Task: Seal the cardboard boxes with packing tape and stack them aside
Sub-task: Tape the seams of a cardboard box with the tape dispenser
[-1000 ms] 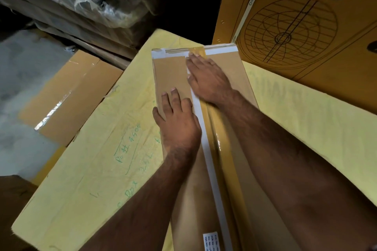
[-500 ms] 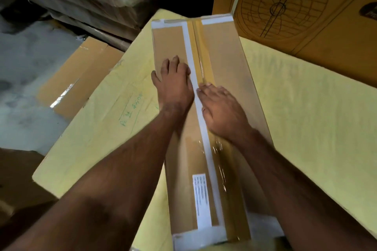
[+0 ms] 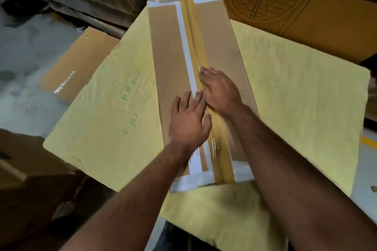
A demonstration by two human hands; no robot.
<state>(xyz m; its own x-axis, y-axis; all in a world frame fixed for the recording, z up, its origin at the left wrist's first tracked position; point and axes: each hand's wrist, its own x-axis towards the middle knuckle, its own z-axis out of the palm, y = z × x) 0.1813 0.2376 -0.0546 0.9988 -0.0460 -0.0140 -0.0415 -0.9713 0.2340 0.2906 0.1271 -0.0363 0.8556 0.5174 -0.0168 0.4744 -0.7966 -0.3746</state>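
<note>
A long cardboard box [image 3: 204, 67] lies on a yellow sheet [image 3: 295, 98]. Left hand [image 3: 188, 122] and right hand [image 3: 221, 89], fingers apparently flat, press the packing tape [image 3: 193, 32] along its seam. Next, probably: lift and stack it.

Two hands, the left hand [image 3: 188, 120] and the right hand [image 3: 219, 89], lie flat on one long cardboard box [image 3: 169, 47]. One strip of brown packing tape [image 3: 194, 32] runs its length. One yellow sheet [image 3: 295, 98] lies beneath. One printed fan carton [image 3: 306, 16] stands at one o'clock; one plain taped box [image 3: 81, 63] at nine o'clock.
</note>
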